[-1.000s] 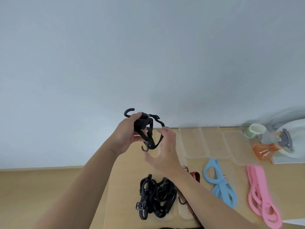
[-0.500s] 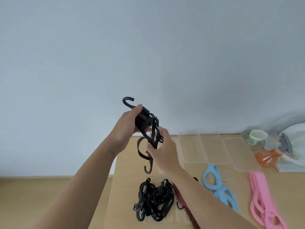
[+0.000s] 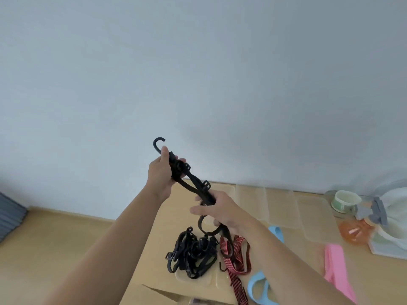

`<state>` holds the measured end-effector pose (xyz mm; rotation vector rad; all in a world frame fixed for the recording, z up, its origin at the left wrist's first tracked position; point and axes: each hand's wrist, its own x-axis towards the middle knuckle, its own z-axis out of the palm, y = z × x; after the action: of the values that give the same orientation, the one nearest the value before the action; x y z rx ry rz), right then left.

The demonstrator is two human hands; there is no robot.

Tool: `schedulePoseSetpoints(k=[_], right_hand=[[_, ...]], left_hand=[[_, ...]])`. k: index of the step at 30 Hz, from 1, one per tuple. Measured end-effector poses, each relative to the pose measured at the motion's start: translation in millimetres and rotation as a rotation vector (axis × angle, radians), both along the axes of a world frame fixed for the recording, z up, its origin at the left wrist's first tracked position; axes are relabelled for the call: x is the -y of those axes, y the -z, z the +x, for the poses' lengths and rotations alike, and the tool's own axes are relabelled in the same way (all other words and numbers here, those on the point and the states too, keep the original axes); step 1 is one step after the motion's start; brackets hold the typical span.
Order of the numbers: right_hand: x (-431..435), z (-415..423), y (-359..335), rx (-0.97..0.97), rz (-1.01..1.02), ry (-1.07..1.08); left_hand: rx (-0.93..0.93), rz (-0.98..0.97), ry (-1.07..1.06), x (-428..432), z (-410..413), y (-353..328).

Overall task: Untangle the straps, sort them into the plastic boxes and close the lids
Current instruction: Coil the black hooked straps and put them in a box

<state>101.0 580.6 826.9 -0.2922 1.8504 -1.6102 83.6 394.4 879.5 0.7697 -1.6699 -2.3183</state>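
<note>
Head view, black strap (image 3: 206,186) gripped between both hands (image 3: 161,175) (image 3: 222,211)

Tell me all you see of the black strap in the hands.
The black strap is a flat, rubbery-looking band with small buckles and a hook at its top. It slants in the air between the left hand, gripping under the hook, and the right hand; a loop hangs below.

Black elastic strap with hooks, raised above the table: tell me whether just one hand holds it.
No: the left hand grips the black hooked strap near its top, the right hand lower down.
</note>
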Motion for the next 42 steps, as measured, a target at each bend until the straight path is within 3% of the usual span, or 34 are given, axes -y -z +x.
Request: schedulePoseSetpoints(k=[5,8,14,22,30,36,39,42], right_hand=[[-25,10,10,-0.136,0.228,-0.215],[-42,14,20,-0.135,0.271,-0.202],[-73,10,36,0.018,0.177,-0.116],[-81,-6,49,0.215,0.106,-0.160],[-38,-24,56,0.196,0.201,0.046],[-14,-36,50,0.248,0.136,0.204],[2,-40,51,0.316,0.053,0.280],[6,-41,52,0.447,-0.165,0.353]], left_hand=[[0.041,-0.008,-0.096,-2,16,13],[0.061,0.085,-0.189,12,22,17],[0.083,0.178,-0.265,50,31,27],[-0.056,0.405,-0.351,99,24,43],[0.000,0.498,-0.419,161,6,61],[0.041,0.505,-0.473,224,2,74],[0.046,0.454,-0.444,233,-5,79],[0.036,0.419,-0.415,236,-15,79]])
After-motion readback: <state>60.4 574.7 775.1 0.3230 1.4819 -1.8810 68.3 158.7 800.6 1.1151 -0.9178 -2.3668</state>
